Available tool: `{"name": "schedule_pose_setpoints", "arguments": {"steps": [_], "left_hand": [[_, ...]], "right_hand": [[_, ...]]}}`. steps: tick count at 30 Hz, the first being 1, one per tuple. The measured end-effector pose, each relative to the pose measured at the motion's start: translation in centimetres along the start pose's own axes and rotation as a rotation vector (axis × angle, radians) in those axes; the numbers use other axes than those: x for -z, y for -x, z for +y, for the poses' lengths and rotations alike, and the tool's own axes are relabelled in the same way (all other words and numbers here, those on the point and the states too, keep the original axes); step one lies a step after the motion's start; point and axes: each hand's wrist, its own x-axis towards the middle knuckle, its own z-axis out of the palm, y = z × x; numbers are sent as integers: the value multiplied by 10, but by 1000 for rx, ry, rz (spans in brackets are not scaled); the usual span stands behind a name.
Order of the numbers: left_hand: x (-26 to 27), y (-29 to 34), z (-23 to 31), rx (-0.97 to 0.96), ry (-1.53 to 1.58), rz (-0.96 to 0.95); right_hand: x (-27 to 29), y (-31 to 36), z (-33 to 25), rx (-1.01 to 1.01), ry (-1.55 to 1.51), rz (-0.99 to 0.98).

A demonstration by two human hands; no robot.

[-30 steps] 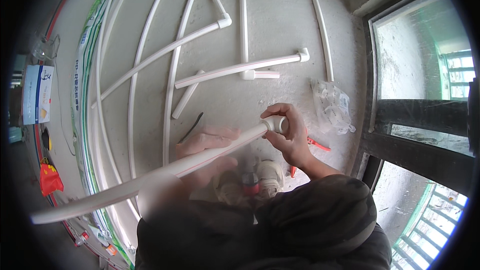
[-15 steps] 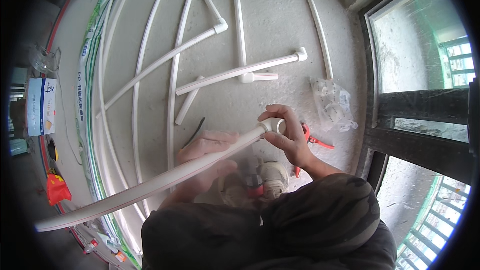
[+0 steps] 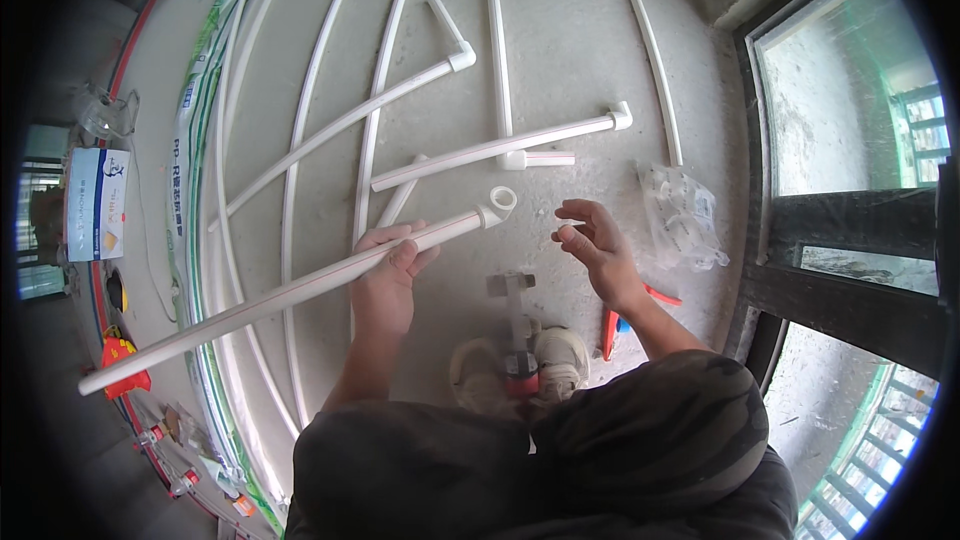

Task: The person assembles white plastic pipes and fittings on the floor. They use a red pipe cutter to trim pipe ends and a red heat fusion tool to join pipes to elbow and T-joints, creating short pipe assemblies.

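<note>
A long white plastic pipe (image 3: 290, 292) with a thin red stripe slants across the view, its far left end lowest. My left hand (image 3: 385, 275) is closed around it, thumb on top. On the pipe's right end sits a white elbow fitting (image 3: 490, 215), its round opening showing. My right hand (image 3: 603, 252) is apart from the fitting, to its right, fingers curled and spread with no object visible in them. Between my shoes stands a pipe-welding tool (image 3: 518, 335) with a grey head and red lower part. Beside my right forearm lies a red-handled cutter (image 3: 610, 332), partly hidden.
Several white pipes (image 3: 300, 130) lie on the concrete floor, some with elbows, like the angled one (image 3: 460, 58). A clear plastic bag (image 3: 682, 215) of fittings lies near the window frame (image 3: 850, 220). At left are green-white pipe wrapping (image 3: 190, 160) and a blue-white box (image 3: 97, 205).
My right hand has let go of the elbow and drawn away to the right. My left hand now grips the pipe, whose left end has risen.
</note>
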Motion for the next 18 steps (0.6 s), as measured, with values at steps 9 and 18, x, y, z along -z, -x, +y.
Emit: {"name": "schedule_pose_setpoints", "arguments": {"steps": [9, 18], "left_hand": [[49, -25, -45, 285, 273, 114], [85, -47, -36, 312, 150, 335]], "right_hand": [[10, -11, 20, -62, 279, -20], [28, -78, 16, 339, 808, 101]]}}
